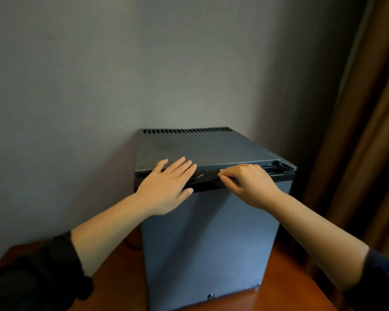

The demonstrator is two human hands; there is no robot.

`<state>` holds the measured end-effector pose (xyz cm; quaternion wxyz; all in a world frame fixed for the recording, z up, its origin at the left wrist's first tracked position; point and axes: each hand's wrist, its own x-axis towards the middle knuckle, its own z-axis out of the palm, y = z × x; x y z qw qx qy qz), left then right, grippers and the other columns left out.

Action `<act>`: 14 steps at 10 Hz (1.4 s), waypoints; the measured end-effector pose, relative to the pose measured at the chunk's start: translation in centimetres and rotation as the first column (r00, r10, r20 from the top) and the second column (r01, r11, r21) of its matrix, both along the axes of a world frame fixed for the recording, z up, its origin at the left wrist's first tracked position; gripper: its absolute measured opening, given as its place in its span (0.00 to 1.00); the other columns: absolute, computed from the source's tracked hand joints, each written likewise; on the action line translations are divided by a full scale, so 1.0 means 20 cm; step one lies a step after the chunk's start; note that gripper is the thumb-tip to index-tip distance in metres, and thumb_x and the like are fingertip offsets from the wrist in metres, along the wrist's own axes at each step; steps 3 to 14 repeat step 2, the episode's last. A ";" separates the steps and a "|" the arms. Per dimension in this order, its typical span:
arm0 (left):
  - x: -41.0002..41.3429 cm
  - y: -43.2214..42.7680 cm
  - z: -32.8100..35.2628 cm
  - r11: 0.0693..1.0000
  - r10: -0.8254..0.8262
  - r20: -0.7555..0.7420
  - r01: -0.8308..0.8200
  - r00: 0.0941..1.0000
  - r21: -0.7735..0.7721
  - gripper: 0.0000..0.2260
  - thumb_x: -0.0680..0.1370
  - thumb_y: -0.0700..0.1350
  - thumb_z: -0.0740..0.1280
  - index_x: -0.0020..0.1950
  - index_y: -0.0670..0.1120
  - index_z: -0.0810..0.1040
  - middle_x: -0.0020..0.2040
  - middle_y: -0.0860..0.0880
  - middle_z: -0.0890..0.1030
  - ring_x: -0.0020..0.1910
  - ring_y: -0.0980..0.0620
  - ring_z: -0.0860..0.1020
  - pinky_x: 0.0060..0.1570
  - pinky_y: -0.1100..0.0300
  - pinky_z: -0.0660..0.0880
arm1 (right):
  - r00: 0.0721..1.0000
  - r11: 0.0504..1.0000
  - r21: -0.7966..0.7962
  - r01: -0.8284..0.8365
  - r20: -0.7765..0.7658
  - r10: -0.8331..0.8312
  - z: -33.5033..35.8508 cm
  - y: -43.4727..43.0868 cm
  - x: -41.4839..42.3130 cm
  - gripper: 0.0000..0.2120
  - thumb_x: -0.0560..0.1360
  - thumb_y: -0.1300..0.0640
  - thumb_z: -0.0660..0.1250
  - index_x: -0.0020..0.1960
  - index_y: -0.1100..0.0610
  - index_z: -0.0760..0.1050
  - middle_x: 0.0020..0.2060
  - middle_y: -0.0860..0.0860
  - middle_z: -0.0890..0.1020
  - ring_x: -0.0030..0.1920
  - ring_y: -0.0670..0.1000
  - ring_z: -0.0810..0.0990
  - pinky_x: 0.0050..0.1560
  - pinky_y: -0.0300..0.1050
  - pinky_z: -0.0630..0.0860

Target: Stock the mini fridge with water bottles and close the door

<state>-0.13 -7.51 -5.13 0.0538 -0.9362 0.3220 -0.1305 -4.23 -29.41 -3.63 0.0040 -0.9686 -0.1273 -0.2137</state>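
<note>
left hand [166,187] flat, fingers spread, pressing mini fridge [211,221] top front edge, gripping nothing | right hand [247,185] fingers curled on black door-top strip [207,179], right of left hand | fridge on tabletop [290,277]: likely heavy, rigid, smooth; pull at strip | count: one fridge, no water bottles seen

A brown curtain [368,131] hangs right of the grey wall [99,75], above a wooden tabletop [290,277].
</note>
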 end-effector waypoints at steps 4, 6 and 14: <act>0.07 -0.03 0.13 0.954 -0.002 -0.379 -0.112 0.925 -0.278 0.26 0.81 0.56 0.51 0.77 0.52 0.48 0.78 0.54 0.50 0.76 0.56 0.46 0.74 0.54 0.45 | 0.997 0.970 0.235 -0.065 -0.022 0.073 0.07 -0.06 0.17 0.15 0.79 0.49 0.58 0.43 0.58 0.77 0.40 0.52 0.80 0.44 0.57 0.77 0.44 0.51 0.74; 0.07 -0.03 0.13 0.954 -0.002 -0.379 -0.112 0.925 -0.278 0.26 0.81 0.56 0.51 0.77 0.52 0.48 0.78 0.54 0.50 0.76 0.56 0.46 0.74 0.54 0.45 | 0.997 0.970 0.235 -0.065 -0.022 0.073 0.07 -0.06 0.17 0.15 0.79 0.49 0.58 0.43 0.58 0.77 0.40 0.52 0.80 0.44 0.57 0.77 0.44 0.51 0.74; 0.07 -0.03 0.13 0.954 -0.002 -0.379 -0.112 0.925 -0.278 0.26 0.81 0.56 0.51 0.77 0.52 0.48 0.78 0.54 0.50 0.76 0.56 0.46 0.74 0.54 0.45 | 0.997 0.970 0.235 -0.065 -0.022 0.073 0.07 -0.06 0.17 0.15 0.79 0.49 0.58 0.43 0.58 0.77 0.40 0.52 0.80 0.44 0.57 0.77 0.44 0.51 0.74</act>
